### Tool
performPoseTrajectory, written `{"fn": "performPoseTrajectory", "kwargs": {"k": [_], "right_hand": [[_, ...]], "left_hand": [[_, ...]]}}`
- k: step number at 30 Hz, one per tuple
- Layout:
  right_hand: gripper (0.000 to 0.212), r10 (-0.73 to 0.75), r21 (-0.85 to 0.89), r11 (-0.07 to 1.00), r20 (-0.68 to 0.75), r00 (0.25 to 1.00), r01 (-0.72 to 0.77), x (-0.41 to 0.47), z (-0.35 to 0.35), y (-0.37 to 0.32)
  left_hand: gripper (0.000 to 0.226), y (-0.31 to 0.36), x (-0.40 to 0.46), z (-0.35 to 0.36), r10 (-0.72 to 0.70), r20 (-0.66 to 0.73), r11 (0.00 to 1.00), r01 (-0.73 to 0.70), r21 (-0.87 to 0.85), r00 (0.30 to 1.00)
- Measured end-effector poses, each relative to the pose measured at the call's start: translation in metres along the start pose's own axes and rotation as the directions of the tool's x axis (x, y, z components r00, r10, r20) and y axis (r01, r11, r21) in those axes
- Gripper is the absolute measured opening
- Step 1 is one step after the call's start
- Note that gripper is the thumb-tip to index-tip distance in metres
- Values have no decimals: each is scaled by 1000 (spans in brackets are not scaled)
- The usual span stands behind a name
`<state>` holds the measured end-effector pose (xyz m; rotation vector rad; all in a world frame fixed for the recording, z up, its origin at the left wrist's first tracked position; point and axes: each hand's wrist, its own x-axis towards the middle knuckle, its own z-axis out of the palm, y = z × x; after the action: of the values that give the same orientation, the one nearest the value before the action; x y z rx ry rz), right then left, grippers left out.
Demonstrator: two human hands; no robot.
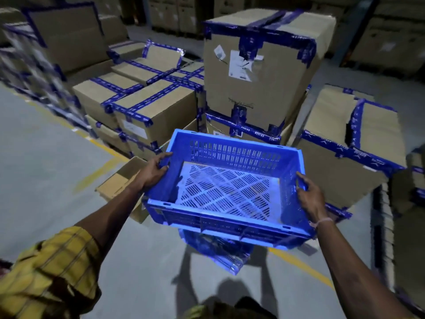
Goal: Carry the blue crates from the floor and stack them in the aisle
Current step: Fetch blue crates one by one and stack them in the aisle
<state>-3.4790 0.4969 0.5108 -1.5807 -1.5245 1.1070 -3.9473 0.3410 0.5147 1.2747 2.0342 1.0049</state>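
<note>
Two hands hold an empty blue crate (226, 189) in the air: left hand (154, 169) and right hand (309, 195) each curl fingers over an end rim. Below it another crate (218, 252) sits on the floor (46, 162), near taped cartons (259, 72).

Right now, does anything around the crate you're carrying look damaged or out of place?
The held crate looks empty and intact, left hand and right hand gripping its short ends. The big carton ahead has a torn, peeling label and ragged tape. An open cardboard box lies on the floor at left.
</note>
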Motion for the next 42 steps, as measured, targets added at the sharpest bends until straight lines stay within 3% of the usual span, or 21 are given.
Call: {"fn": "performPoseTrajectory", "kwargs": {"k": [4,11,17,22,29,39,42], "right_hand": [[50,48,37,998,-87,995,-44,-3,16,12],[52,63,57,997,-195,979,-53,22,41,23],[52,118,-4,993,-226,967,-122,44,63,24],[60,139,-23,989,-241,960,-149,61,81,36],[68,108,-124,980,-316,943,-154,56,107,27],[73,137,-262,940,-290,947,-216,44,109,31],[63,148,-186,961,-281,948,-205,34,109,31]], "left_hand": [[54,-7,51,-6,69,60,997,-68,-23,996],[43,-13,124,10,109,107,993,-114,39,988],[46,-15,163,25,134,133,990,-126,-68,982],[55,-62,216,28,180,224,983,-167,-76,958],[57,-79,247,27,177,261,984,-177,-25,949],[66,-75,249,21,188,329,979,-201,6,925],[62,-78,244,19,179,363,981,-193,3,914]]}}
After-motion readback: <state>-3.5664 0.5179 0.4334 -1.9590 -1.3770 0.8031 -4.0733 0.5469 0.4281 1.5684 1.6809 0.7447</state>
